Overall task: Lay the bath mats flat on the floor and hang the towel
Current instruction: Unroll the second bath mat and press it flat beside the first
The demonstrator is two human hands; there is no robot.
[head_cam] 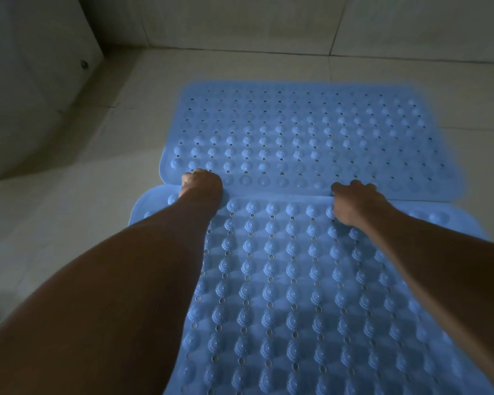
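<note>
Your left grip [201, 186] and right grip [354, 203] are pinching the far edge of the bumpy blue rubber bath mat [283, 280]; it is looking soft, bendy and light.

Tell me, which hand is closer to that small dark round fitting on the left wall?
Left. Both hands hold the near mat by its far edge: the left hand lies below and right of the fitting, the right hand much farther right along it.
</note>
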